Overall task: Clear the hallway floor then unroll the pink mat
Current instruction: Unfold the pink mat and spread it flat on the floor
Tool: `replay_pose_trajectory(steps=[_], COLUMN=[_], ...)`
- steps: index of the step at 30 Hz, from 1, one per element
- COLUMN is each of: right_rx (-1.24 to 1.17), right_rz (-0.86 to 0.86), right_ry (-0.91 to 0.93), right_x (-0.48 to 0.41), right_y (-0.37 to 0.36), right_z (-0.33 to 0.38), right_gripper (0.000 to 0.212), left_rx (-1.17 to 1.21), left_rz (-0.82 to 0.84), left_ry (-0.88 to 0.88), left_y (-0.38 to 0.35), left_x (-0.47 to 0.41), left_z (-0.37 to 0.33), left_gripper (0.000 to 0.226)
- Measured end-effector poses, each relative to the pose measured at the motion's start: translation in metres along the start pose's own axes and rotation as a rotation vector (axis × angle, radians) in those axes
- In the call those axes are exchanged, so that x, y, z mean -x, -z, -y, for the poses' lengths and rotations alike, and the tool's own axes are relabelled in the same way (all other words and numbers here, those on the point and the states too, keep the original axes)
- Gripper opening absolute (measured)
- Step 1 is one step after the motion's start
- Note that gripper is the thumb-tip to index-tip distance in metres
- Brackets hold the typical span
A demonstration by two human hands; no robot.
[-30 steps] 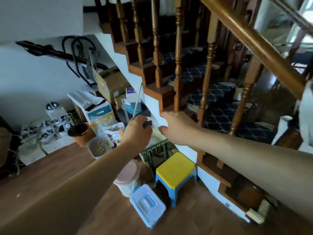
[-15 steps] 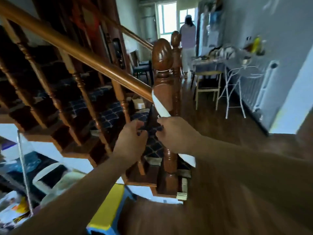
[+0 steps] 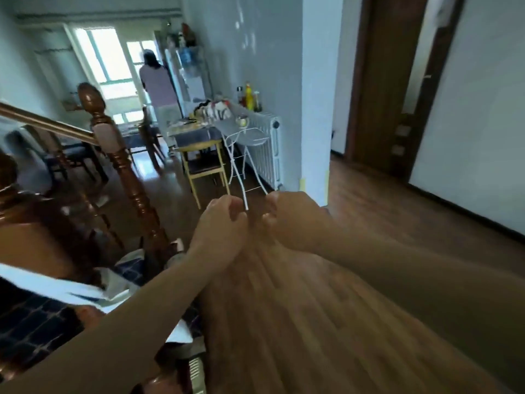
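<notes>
The pink mat is not in view; its location cannot be told. The hallway floor (image 3: 369, 251) ahead shows bare wood planks, blurred by camera motion. Both hands are raised together above it. The left hand (image 3: 224, 226) is curled nearly closed; the right hand (image 3: 292, 220) is likewise curled, fingers bent inward. Whether either grips anything cannot be told: the thin white line between them appears to be a leg of the white wire chair (image 3: 247, 155) behind. Judged step: carrying or clearing. Keep the load compact, and check the floor beside the stair post (image 3: 119, 155) for leftover items before unrolling.
</notes>
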State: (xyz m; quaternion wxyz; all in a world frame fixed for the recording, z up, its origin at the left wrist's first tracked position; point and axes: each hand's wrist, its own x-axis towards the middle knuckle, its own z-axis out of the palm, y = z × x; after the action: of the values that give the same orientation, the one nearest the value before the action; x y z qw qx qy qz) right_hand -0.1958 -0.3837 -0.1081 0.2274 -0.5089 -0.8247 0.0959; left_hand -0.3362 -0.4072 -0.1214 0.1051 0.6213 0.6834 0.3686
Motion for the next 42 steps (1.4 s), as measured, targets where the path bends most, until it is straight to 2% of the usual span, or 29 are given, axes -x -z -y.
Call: replay_pose_trajectory(steps=[3,6,14,22,25,29,32,42], right_rx=[0.034,0.090,0.132,0.170,0.169,0.178,0.183,0.225], right_rz=[-0.057,-0.076,-0.221,-0.366,-0.386,-0.403,-0.427,-0.475], right_ry=[-0.174,-0.302,-0.667,-0.945,-1.026,-1.110,-1.141,-1.232], right_x=[0.001,0.005,0.010,0.002,0.007,0.015,0.022,0.068], right_y=[0.031,0.052,0.089,0.110,0.114,0.126,0.137,0.175], right_z=[-0.052,-0.091,-0.181,-0.228,-0.243,-0.266,-0.284,-0.366], right_gripper=[0.033,0.040,0.036,0.037,0.037,0.025,0.034,0.038], left_rx=[0.060,0.120,0.227,0.337,0.372,0.403,0.437,0.477], left_rz=[0.097,0.199,0.392,0.598,0.665,0.758,0.808,0.861], left_ry=[-0.112,-0.213,-0.432,-0.660,-0.700,-0.756,-0.763,-0.777], left_y=[-0.050,-0.091,-0.184,-0.252,-0.273,-0.296,-0.314,-0.377], left_x=[-0.031,-0.051,-0.100,-0.152,-0.154,-0.153,-0.149,-0.118], left_z=[-0.045,-0.080,-0.153,-0.207,-0.222,-0.244,-0.264,-0.341], left_gripper=[0.026,0.029,0.035,0.029,0.028,0.027,0.026,0.027])
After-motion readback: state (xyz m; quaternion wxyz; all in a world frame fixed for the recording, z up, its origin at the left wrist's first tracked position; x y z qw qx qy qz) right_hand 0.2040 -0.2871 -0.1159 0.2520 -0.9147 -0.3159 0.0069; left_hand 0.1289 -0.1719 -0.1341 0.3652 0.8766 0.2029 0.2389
